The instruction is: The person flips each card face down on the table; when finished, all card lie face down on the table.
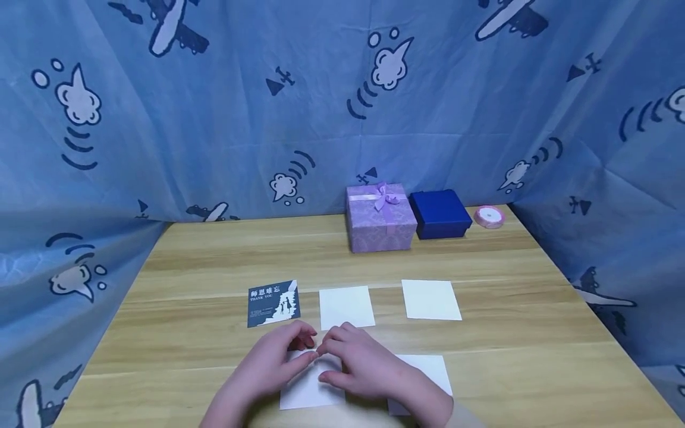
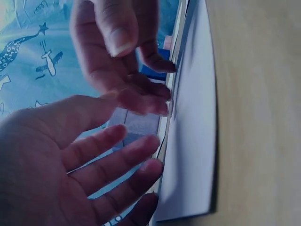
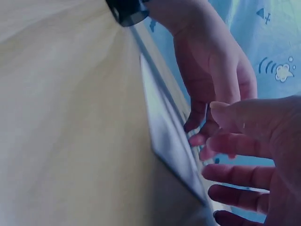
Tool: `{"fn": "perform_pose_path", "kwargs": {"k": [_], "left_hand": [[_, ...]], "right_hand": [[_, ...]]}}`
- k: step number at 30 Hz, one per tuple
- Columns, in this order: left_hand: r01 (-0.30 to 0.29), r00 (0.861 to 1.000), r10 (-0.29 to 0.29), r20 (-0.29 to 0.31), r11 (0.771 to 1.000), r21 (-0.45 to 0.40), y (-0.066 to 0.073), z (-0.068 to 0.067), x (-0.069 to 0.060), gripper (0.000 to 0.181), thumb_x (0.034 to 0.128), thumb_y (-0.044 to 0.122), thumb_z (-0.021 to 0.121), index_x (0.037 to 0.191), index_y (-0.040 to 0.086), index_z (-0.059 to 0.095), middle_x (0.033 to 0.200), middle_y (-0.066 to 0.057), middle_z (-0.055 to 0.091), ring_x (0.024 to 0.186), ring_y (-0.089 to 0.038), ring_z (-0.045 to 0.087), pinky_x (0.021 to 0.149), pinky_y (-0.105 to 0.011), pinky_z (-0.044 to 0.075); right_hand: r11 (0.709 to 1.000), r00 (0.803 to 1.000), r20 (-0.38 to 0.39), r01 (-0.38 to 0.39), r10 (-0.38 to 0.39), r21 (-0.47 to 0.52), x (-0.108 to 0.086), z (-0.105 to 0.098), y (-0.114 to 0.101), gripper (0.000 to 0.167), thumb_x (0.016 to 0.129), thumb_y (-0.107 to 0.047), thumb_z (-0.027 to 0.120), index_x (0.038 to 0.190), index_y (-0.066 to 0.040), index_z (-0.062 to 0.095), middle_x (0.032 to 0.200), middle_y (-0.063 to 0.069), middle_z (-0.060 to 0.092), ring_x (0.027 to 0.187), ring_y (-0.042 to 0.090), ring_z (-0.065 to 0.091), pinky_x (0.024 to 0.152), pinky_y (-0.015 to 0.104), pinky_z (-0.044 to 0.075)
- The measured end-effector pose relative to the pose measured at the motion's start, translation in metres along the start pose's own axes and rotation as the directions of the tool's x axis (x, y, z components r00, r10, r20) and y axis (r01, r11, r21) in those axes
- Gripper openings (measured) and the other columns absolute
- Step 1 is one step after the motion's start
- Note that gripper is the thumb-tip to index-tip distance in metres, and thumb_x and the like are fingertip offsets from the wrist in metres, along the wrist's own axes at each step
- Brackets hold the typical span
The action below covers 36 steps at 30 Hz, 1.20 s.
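Observation:
My left hand point(image 1: 275, 356) and right hand point(image 1: 364, 362) are over a white square card point(image 1: 310, 389) near the front of the table. In the left wrist view, the left fingers point(image 2: 124, 165) are spread and slightly bent, with nothing visible between them. The left thumb meets the right hand's fingers above the card. The right wrist view shows the right fingers point(image 3: 240, 174) apart and loosely bent, also without a visible object. Another white card point(image 1: 428, 371) lies partly under the right forearm. Whether any fingertip touches the card below is hard to tell.
Beyond the hands lie a dark printed "THANK YOU" card point(image 1: 274, 304) and two white cards, one in the middle point(image 1: 346, 307) and one at right point(image 1: 431, 299). A purple gift box point(image 1: 380, 229), a blue box point(image 1: 441, 214) and a pink ribbon roll point(image 1: 489, 217) stand at the back.

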<state>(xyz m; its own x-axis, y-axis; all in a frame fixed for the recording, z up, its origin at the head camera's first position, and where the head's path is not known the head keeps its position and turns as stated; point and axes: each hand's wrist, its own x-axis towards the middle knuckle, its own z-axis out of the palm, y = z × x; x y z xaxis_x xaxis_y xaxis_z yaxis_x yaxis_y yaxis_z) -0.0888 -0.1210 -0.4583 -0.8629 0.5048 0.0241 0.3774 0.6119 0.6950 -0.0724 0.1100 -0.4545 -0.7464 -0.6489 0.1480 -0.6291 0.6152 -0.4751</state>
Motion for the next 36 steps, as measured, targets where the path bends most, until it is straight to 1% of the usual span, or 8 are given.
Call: {"fn": "perform_pose_path", "kwargs": {"k": [6,11,15,21,24,27,31,36], "left_hand": [[0.016,0.994,-0.010,-0.107,0.998,0.056,0.006,-0.010,0.006,0.026,0.0956,0.030,0.075,0.119,0.021,0.068,0.103,0.015,0.070,0.093,-0.003,0.065,0.085,-0.032,0.056],[0.081,0.984,-0.060,-0.169,0.989,0.120,0.003,-0.028,0.018,0.036,0.0924,0.030,0.079,0.125,0.021,0.066,0.119,0.006,0.070,0.113,-0.016,0.065,0.098,-0.044,0.054],[0.127,0.986,-0.105,-0.129,0.976,0.177,-0.015,-0.047,0.032,0.060,0.0865,0.033,0.084,0.139,0.018,0.059,0.142,-0.008,0.059,0.134,-0.032,0.051,0.109,-0.056,0.045],[0.204,0.979,-0.193,-0.066,0.944,0.259,-0.040,-0.066,0.045,0.098,0.0717,0.041,0.093,0.154,0.018,0.045,0.164,-0.027,0.027,0.153,-0.053,0.015,0.115,-0.079,0.014],[0.233,0.972,-0.232,-0.035,0.935,0.268,-0.049,-0.070,0.052,0.105,0.0692,0.050,0.093,0.156,0.018,0.042,0.165,-0.028,0.024,0.153,-0.054,0.013,0.112,-0.083,0.011],[0.267,0.961,-0.276,-0.007,0.922,0.280,-0.058,-0.070,0.053,0.112,0.0669,0.057,0.092,0.157,0.018,0.039,0.165,-0.028,0.023,0.153,-0.053,0.014,0.111,-0.085,0.007],[0.295,0.953,-0.302,-0.019,0.913,0.281,-0.065,-0.072,0.056,0.119,0.0646,0.060,0.092,0.159,0.017,0.033,0.167,-0.026,0.022,0.154,-0.050,0.016,0.109,-0.087,0.003],[0.305,0.951,-0.307,-0.037,0.913,0.272,-0.068,-0.070,0.062,0.118,0.0641,0.060,0.092,0.157,0.016,0.035,0.168,-0.022,0.024,0.154,-0.047,0.018,0.106,-0.089,0.002]], "right_hand": [[0.998,0.999,-0.002,-0.046,0.046,0.036,0.021,-0.013,0.002,0.020,0.096,-0.032,0.072,0.113,-0.020,0.074,0.105,-0.007,0.067,0.093,0.006,0.050,0.080,0.022,0.045],[0.997,0.997,-0.020,-0.071,0.071,0.018,0.042,-0.021,0.009,0.022,0.096,-0.029,0.072,0.115,-0.016,0.074,0.109,-0.002,0.069,0.096,0.011,0.054,0.084,0.029,0.049],[0.991,0.996,-0.043,-0.088,0.084,-0.098,0.058,-0.021,0.014,0.029,0.096,-0.035,0.072,0.119,-0.018,0.073,0.116,-0.002,0.068,0.102,0.016,0.058,0.087,0.035,0.051],[0.973,0.991,-0.080,-0.121,0.107,-0.194,0.084,-0.010,0.024,0.038,0.092,-0.042,0.074,0.122,-0.019,0.071,0.119,-0.001,0.066,0.107,0.019,0.058,0.090,0.041,0.051],[0.970,0.988,-0.078,-0.145,0.132,-0.196,0.099,-0.010,0.029,0.044,0.091,-0.043,0.076,0.125,-0.018,0.070,0.124,0.001,0.065,0.115,0.022,0.057,0.096,0.045,0.050],[0.967,0.984,-0.027,-0.178,0.176,-0.180,0.106,-0.008,0.029,0.054,0.089,-0.047,0.077,0.133,-0.017,0.065,0.133,0.004,0.061,0.127,0.026,0.053,0.105,0.051,0.045],[0.967,0.977,0.032,-0.204,0.211,-0.155,0.114,-0.010,0.030,0.067,0.088,-0.050,0.078,0.142,-0.017,0.058,0.144,0.007,0.056,0.138,0.031,0.047,0.111,0.057,0.040],[0.963,0.971,0.045,-0.227,0.235,-0.146,0.120,-0.012,0.036,0.074,0.087,-0.051,0.079,0.147,-0.016,0.054,0.151,0.009,0.052,0.143,0.033,0.043,0.115,0.060,0.035]]}}
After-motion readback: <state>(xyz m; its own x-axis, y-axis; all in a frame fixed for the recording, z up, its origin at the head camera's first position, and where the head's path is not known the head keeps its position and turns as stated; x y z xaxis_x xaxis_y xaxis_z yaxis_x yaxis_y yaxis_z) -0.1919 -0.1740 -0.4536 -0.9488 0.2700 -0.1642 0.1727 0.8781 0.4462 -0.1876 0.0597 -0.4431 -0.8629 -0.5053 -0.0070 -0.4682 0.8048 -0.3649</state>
